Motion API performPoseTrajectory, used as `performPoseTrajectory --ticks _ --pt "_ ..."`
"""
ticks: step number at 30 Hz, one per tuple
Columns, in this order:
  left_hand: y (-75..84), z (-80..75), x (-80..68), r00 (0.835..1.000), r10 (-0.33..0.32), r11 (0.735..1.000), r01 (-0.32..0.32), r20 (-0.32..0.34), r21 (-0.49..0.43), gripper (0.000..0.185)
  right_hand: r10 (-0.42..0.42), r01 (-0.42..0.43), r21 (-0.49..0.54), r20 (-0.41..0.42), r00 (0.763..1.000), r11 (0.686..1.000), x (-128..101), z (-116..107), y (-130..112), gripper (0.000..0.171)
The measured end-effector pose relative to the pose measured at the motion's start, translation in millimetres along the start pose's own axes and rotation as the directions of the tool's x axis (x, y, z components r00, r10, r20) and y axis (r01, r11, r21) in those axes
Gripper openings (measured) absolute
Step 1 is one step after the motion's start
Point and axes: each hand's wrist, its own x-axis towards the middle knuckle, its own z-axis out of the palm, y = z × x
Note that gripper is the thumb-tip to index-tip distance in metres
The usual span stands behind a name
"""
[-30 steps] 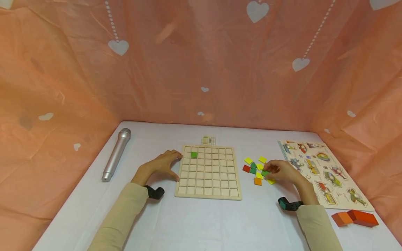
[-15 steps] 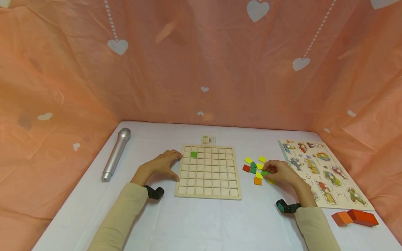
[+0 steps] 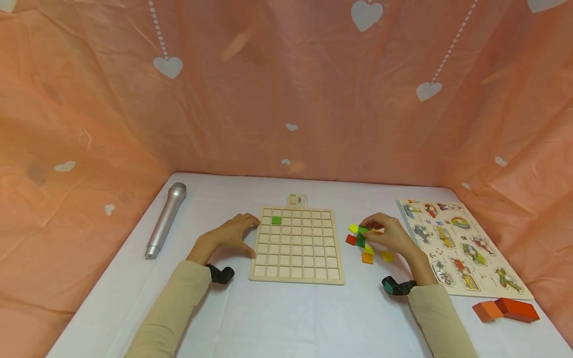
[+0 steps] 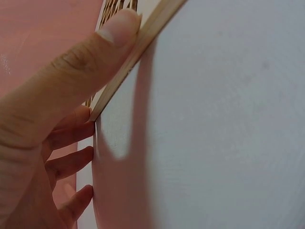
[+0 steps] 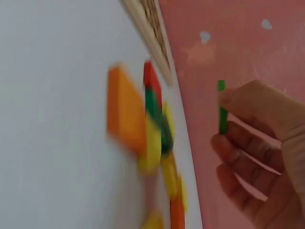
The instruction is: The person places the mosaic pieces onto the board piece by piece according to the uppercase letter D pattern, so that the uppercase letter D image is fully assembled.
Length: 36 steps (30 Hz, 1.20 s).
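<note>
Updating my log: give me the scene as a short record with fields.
Left hand: touches the left edge of the grid board
Right hand: pinches a green tile over the loose tiles
Grid board: one green square near its far left corner
Loose tiles: red, orange, yellow, green
Microphone: left of the grid board
Picture board: right of the loose tiles

The person wears long beige sleeves (image 3: pixel 172 306), a black left wrist camera (image 3: pixel 222 275) and a black right wrist camera (image 3: pixel 399 287) with a teal patch.

Grid board (image 3: pixel 296 240) between microphone (image 3: pixel 165 220), left, and tiles (image 3: pixel 367 258), right; puzzle (image 3: pixel 458 248) farther right, 2 blocks (image 3: pixel 517 310) before it.
</note>
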Motion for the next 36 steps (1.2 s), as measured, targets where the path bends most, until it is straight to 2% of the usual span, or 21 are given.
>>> performPoseTrajectory --ticks 4,10,15,24,29,36 --pt "-0.7 -0.2 1.0 1.0 0.008 1.0 -0.008 0.0 -0.013 0.088 -0.092 0.094 0.037 -0.042 0.995 0.995 19.7 13.8 -9.6 0.023" --pt "-1.5 1.0 1.9 1.0 0.018 1.0 -0.018 -0.003 -0.021 0.087 -0.143 0.15 0.111 -0.067 0.987 0.982 47.5 38.6 -34.0 0.023" --pt "-1.4 1.1 2.2 1.0 0.019 1.0 -0.019 -0.005 -0.02 0.088 -0.14 0.148 0.172 -0.062 0.988 0.974 68.3 62.7 -40.7 0.023" --pt "-0.9 0.7 2.6 1.0 0.015 1.0 -0.015 -0.003 -0.01 0.088 -0.147 0.144 0.149 0.011 0.989 0.978 94.2 99.8 -63.1 0.022" --pt "0.0 0.1 2.9 1.0 0.007 1.0 -0.007 0.0 -0.015 0.089 -0.111 0.103 0.157 0.042 0.993 0.982 101.9 117.1 -69.4 0.022" --pt "-1.5 0.0 2.1 1.0 0.005 1.0 -0.005 0.004 -0.007 0.089 -0.088 0.08 0.177 0.039 0.995 0.981 104.9 132.6 -74.3 0.017"
